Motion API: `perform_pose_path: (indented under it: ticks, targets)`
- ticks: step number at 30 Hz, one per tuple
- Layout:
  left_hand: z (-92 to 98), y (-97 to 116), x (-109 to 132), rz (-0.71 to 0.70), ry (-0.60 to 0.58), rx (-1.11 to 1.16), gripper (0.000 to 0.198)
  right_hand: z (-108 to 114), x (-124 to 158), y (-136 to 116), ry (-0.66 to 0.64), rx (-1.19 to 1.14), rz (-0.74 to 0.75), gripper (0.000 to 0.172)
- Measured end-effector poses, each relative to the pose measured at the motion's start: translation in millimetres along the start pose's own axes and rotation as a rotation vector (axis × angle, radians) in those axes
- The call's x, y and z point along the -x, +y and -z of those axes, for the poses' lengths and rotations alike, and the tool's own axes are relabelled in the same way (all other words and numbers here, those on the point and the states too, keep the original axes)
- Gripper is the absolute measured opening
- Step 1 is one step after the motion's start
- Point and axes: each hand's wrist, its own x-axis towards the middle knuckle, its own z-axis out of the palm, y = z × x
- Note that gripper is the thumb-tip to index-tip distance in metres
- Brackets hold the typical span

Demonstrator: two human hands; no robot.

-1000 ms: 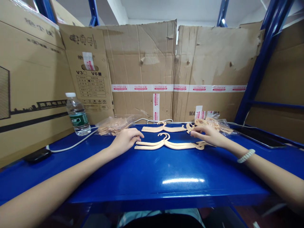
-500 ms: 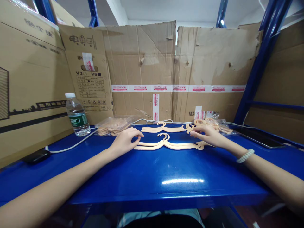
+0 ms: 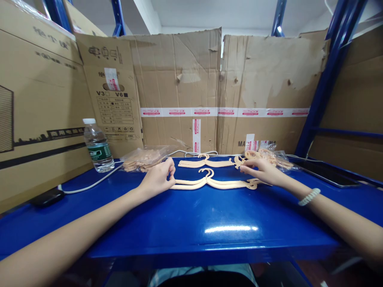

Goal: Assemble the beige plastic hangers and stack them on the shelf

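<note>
Two cream folding clothes hangers lie one behind the other at mid-table. My left hand point(image 3: 160, 177) is closed, thumb and fingers pinched on the left end of the front hanger point(image 3: 221, 184). Its hook points away from me, and a curly end piece point(image 3: 252, 183) lies at its right tip. My right hand point(image 3: 261, 170) has thumb and curled fingers together by the right end of the back hanger point(image 3: 193, 164), at a small curly piece point(image 3: 238, 160). Whether those fingertips grip that piece is hidden.
Clear plastic bags of cream parts lie behind my left hand point(image 3: 143, 159) and behind my right hand point(image 3: 278, 157). A water bottle point(image 3: 100, 151), a black device point(image 3: 47, 198) with a white cable, and a dark tablet point(image 3: 327, 174) flank the blue table point(image 3: 191, 223). Cardboard point(image 3: 179, 87) walls the back.
My left hand has lowered slightly and its fingers have closed onto the front hanger's left end. My right hand and the hangers stay about where they were.
</note>
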Motion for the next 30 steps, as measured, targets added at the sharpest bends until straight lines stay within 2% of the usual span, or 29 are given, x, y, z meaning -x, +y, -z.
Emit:
perform_pose_path:
  ticks: [9,16,21,30]
  targets:
    - [-3.1,-6.8,1.1,-0.043,0.058,0.073,0.028,-1.0,0.1,-0.1,-0.012,-0.011,0.005,0.044]
    - [-1.8,-6.3,0.6,-0.109,0.049,0.081,0.029,-1.1,0.3,-0.3,-0.016,-0.002,-0.007,0.045]
    - [-1.4,-6.0,-0.1,-0.097,0.063,0.086,0.017,-0.9,0.2,-0.8,-0.022,0.003,-0.008,0.046]
    - [1.6,-5.2,-0.7,-0.081,0.018,0.049,0.021,-1.3,-0.5,0.3,-0.011,-0.007,-0.004,0.046]
